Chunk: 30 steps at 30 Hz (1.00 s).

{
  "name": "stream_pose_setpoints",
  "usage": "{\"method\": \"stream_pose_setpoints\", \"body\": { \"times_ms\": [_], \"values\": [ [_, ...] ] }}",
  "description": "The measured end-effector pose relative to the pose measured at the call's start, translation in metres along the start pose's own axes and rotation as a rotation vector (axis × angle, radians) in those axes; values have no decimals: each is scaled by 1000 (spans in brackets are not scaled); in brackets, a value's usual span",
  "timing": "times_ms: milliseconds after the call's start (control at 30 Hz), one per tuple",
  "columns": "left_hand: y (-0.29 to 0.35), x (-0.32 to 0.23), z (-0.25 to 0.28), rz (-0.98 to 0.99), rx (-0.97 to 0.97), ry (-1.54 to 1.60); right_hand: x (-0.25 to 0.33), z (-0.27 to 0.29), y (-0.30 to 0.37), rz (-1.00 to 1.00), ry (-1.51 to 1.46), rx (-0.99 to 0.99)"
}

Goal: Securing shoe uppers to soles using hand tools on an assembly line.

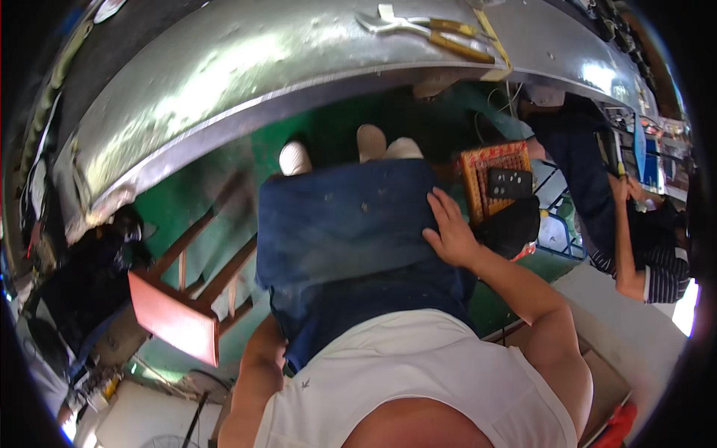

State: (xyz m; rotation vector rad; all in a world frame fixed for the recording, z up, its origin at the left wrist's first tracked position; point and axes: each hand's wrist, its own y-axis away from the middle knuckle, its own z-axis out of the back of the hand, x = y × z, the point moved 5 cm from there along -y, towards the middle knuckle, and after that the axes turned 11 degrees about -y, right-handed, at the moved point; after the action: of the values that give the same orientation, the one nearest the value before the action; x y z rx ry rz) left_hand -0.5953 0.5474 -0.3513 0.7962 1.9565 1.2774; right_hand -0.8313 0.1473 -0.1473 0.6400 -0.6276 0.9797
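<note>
My right hand (454, 233) lies flat with its fingers apart on the right edge of the dark blue cloth (343, 224) over my lap. Nothing is in it. Down at my left side hangs my left arm, and little of my left hand (279, 349) shows past the cloth; its fingers are hidden. Nearest to my right hand are a black cloth-like thing (512, 225) and a black rectangular device (510, 183) on a woven seat with an orange-red frame (470, 179). Out of reach of both hands, a pair of metal snips (429, 31) with yellow-brown handles rests on the metal worktop.
A dented metal worktop (216, 75) curves across the front. To my left stands a reddish wooden stool (172, 313), tipped in view. Another person (642, 254) in a striped sleeve sits at the right, hands together. The floor (246, 164) is green.
</note>
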Motion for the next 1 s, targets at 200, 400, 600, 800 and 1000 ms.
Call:
{"method": "stream_pose_setpoints", "body": {
  "times_ms": [200,400,600,800,1000],
  "values": [
    [20,-56,81,-208,-77,221,2,-16,26,-17,54,-64],
    [69,-83,142,-423,-64,459,-2,-10,48,-80,22,-61],
    [73,-72,128,-608,14,697,-20,-6,70,-165,3,81],
    [155,-94,52,-610,-130,772,-19,5,75,-230,67,106],
    [137,-91,81,-534,-451,326,-34,-1,61,-149,78,101]
  ]
}}
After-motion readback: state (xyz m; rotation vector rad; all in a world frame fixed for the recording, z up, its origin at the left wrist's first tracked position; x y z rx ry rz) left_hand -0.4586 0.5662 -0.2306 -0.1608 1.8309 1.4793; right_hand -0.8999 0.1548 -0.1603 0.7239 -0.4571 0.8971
